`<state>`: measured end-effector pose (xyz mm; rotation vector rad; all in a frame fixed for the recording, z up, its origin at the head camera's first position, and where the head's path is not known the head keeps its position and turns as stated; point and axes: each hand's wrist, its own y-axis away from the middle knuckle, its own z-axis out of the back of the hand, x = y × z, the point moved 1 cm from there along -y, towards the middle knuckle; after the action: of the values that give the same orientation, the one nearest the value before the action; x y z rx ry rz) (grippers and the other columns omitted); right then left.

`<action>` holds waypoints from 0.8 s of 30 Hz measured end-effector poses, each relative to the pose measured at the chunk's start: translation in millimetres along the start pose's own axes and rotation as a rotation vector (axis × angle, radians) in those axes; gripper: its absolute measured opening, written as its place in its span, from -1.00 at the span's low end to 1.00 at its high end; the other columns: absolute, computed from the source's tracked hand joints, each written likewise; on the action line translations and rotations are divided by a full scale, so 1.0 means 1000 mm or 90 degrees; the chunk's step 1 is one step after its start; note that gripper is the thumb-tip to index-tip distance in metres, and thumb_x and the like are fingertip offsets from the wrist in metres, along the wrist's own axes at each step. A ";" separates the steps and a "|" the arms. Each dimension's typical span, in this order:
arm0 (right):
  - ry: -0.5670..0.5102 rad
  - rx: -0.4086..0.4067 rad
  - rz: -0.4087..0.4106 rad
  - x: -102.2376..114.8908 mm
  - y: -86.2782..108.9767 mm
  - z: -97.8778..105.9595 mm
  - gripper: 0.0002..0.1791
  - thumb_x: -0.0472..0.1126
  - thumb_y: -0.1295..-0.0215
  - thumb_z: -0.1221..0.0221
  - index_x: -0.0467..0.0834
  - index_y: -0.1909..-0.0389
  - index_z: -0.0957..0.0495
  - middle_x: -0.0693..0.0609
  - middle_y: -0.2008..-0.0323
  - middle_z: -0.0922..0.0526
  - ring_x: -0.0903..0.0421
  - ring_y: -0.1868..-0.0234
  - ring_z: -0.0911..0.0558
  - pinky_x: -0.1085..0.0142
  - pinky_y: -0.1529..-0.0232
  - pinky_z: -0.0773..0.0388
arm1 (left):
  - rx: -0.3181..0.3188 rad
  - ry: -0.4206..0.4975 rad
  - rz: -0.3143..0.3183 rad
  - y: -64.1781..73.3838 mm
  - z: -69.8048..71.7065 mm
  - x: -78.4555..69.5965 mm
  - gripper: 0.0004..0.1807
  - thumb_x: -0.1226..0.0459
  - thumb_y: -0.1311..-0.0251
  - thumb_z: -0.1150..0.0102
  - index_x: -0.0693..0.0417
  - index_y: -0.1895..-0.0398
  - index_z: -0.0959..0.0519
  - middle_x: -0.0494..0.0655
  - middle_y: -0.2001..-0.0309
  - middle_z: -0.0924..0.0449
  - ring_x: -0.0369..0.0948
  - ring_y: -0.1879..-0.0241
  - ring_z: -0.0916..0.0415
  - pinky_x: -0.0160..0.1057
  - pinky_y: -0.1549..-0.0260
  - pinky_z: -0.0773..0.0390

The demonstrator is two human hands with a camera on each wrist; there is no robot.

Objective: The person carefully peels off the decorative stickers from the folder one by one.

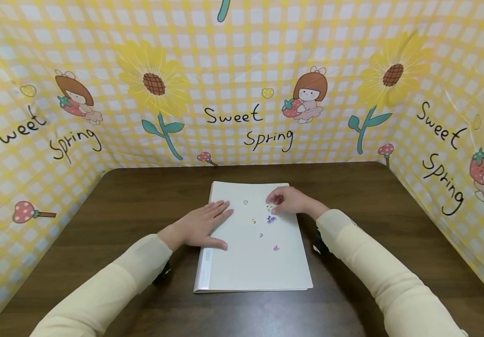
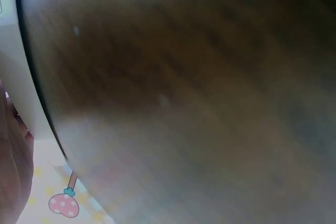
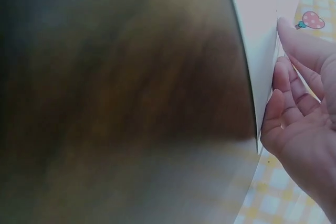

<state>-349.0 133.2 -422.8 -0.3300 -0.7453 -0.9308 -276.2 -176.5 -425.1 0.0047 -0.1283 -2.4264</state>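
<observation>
A white folder [image 1: 246,271] lies flat on the table, with several small cartoon stickers scattered over its cover. My left hand [image 1: 201,224] rests on its left edge, fingers spread and thumb stretched out. Over the upper right part of the cover is my right hand [image 1: 290,200], its fingers loosely bent and its thumb touching beside a yellow-green sticker [image 1: 269,208]. Just below that lies a purple sticker [image 1: 271,219]. In the right wrist view the right hand's thumb [image 3: 304,45] meets the white cover, apart from the bent fingers. Only a sliver of the left hand [image 2: 13,166] shows in the left wrist view.
A pink sticker [image 1: 276,248] is lower right on the cover, and a small orange-brown one [image 1: 254,221] near its middle. The dark wooden table [image 1: 140,196] surrounds the folder. Yellow checked cloth [image 1: 242,56] stands behind it and at both sides.
</observation>
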 end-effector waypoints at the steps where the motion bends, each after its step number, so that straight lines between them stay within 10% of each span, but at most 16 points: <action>1: 0.003 0.001 0.003 0.000 0.000 0.000 -0.72 -0.33 -0.11 -0.40 -0.19 0.12 -0.65 0.02 0.18 -0.57 0.10 0.15 -0.50 0.26 0.05 -0.47 | -0.001 0.000 -0.002 0.000 0.000 0.000 0.16 -0.52 -0.10 0.27 0.11 -0.54 0.02 0.12 -0.53 0.14 0.00 -0.50 0.20 -0.03 -0.39 0.05; 24: 0.024 0.010 0.039 0.008 -0.003 -0.003 -0.82 -0.40 -0.08 -0.39 -0.18 0.28 -0.68 0.05 0.36 -0.61 0.14 0.29 -0.51 0.30 0.18 -0.47 | 0.024 -0.001 0.006 -0.001 0.004 -0.001 0.18 -0.55 -0.06 0.32 0.08 -0.55 0.05 0.09 -0.54 0.17 -0.01 -0.50 0.23 -0.05 -0.39 0.09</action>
<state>-346.9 125.3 -419.0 -0.3193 -0.7047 -0.8706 -276.0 -174.4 -421.2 0.0194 -0.1739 -2.4138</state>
